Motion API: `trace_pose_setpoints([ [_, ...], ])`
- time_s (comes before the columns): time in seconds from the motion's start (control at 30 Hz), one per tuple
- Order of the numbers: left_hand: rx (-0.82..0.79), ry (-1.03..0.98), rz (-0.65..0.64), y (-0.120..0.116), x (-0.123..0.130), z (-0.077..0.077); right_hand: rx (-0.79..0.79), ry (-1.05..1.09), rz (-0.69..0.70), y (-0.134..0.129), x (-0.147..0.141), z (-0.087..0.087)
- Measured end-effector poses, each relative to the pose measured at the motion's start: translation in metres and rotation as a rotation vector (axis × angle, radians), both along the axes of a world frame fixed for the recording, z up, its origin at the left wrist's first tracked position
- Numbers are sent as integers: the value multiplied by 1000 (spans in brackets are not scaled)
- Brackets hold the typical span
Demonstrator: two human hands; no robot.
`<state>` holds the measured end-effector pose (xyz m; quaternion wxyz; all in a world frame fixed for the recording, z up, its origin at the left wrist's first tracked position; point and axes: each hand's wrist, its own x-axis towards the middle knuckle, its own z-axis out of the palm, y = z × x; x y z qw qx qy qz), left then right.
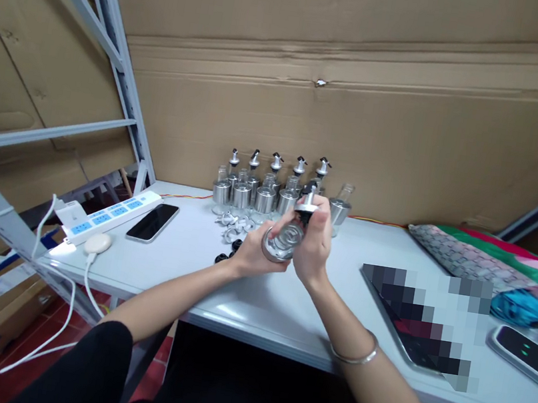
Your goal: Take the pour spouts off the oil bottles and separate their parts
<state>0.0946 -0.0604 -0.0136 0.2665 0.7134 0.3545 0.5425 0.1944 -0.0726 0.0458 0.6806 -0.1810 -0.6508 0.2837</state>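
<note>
A glass bottle with a metal sleeve (285, 241) is tilted above the table, its round base toward me. My left hand (258, 254) is wrapped round its lower part. My right hand (314, 248) holds a silver and black pourer cap (307, 204) near the bottle's upper end; whether the two touch is hidden. Behind stand several sleeved bottles without caps (264, 199) and, at the back, several with pourer caps (277, 162). One uncapped bottle (339, 207) stands to the right. Loose silver parts (236, 225) and black stoppers (221, 258) lie left of my hands.
On the left are a phone (153, 222), a power strip (112, 215) and a white round charger (97, 243) with cables. A dark tablet-like object (412, 324), another device (529, 355) and colourful fabric (532, 268) lie right. Cardboard (360, 134) rises behind.
</note>
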Motion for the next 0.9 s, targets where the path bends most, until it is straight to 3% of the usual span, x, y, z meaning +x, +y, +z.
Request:
trace_pose_setpoints([
  [0.1, -36, -13, -5, 1, 1, 1, -25, 97, -76, 0, -2, 4],
  [0.23, -25, -64, -4, 1, 2, 3, 120, 209, -279, 4, 0, 0],
  [0.37, -39, -117, 16, 2, 0, 7, 211, 43, -419, 8, 7, -3],
  [0.6, -40, -89, 57, 9, -7, 12, 117, -312, -423, 17, 17, 6],
  [0.8, 30, 140, -96, 23, -18, 10, -114, -213, -402, 33, 27, 7],
  [0.9, 187, 140, 54, 41, -33, 10, -217, -116, -455, 46, 43, 8],
])
